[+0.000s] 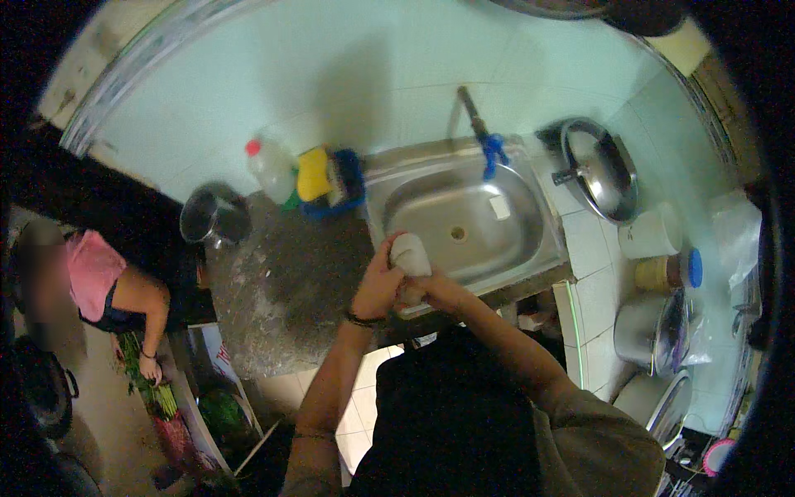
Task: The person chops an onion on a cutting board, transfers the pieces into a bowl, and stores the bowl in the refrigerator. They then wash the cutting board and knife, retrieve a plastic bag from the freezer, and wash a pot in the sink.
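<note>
Over the near left rim of the steel sink (pixel 542 257), both hands are together at a whitish, rounded, oblong thing (pixel 410 255); I cannot make out its kind. My left hand (pixel 381 283) wraps its left side, a dark band round the wrist. At the lower end, my right hand (pixel 435 291) closes on it from the right, its fingers partly hidden. Behind them in the basin are a drain (pixel 457 234) and a small white rectangular piece (pixel 499 207). A tap with a blue handle (pixel 494 149) reaches over the far side.
Left on the dark counter (pixel 290 290) stand a red-capped bottle (pixel 271 170), a yellow sponge (pixel 314 174) in a blue holder and a metal pot (pixel 215 215). Pans (pixel 604 170) and pots (pixel 646 331) line the right. Far left, another person's hand (pixel 150 369) touches leafy greens.
</note>
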A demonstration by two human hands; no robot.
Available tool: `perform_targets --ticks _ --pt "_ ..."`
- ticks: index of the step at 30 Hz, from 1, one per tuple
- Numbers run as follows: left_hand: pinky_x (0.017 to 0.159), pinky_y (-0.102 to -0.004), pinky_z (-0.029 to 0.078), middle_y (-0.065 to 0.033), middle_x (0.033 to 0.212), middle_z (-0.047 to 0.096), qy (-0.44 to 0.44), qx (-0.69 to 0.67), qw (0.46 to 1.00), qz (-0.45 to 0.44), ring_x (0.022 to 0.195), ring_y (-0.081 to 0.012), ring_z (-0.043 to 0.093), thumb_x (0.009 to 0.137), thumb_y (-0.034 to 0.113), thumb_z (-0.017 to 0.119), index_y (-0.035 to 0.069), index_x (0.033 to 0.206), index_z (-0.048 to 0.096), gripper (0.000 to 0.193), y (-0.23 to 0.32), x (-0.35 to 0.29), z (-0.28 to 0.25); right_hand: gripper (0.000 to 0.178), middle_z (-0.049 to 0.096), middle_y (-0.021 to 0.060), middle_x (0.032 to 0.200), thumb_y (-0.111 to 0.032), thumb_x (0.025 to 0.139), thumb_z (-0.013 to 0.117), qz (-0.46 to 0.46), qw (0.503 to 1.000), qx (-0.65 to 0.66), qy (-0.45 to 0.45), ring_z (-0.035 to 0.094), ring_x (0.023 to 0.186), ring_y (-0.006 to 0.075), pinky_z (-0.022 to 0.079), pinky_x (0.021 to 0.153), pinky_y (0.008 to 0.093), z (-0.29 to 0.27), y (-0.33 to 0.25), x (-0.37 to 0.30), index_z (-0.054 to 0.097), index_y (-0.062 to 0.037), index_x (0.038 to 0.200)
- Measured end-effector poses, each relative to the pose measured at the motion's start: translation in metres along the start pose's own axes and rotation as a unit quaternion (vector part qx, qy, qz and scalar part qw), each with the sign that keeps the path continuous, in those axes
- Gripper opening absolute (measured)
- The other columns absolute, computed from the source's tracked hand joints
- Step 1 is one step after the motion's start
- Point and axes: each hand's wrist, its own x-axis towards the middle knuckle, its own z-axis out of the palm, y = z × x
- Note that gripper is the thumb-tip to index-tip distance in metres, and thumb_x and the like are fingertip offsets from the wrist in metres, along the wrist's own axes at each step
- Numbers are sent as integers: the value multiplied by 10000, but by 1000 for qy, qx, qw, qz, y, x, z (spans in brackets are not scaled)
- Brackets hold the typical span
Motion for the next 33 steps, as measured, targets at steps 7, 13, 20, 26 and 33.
perform_targets --ticks 7,13,20,26,33 --pt "1038 -399 395 -129 1394 412 -181 594 708 335 1276 -316 409 811 63 591 95 1406 360 639 26 58 72 266 605 39 834 -190 781 712 159 938 264 -158 540 617 110 423 460 253 -139 4 -41 624 -78 1006" --pt "781 -436 527 -170 1157 602 -364 671 640 89 1000 -330 609 857 114 539 62 1145 556 293 -20 144 165 177 600 43 717 -243 778 684 237 949 -183 -101 529 552 113 416 448 282 -214 -3 -34 656 -84 851" --pt "708 -446 525 -199 846 679 -270 675 686 -32 795 -340 666 765 217 610 36 830 679 204 -168 226 191 191 663 207 773 -205 766 601 -82 768 -636 -9 627 690 408 487 644 497 -326 75 37 666 -27 790" --pt "723 -375 516 -190 941 690 -208 556 801 -72 819 -271 669 804 322 622 40 1131 611 432 -192 260 184 276 660 180 902 -182 768 637 -129 762 -634 14 640 757 366 517 709 435 -367 67 64 632 -28 997" --pt "804 -402 493 -89 1180 576 66 -65 964 -249 1035 -213 582 857 402 644 76 1325 401 620 -148 224 229 575 594 119 1085 -355 815 698 9 994 -96 52 600 887 206 515 702 350 -381 29 -20 478 -21 1228"
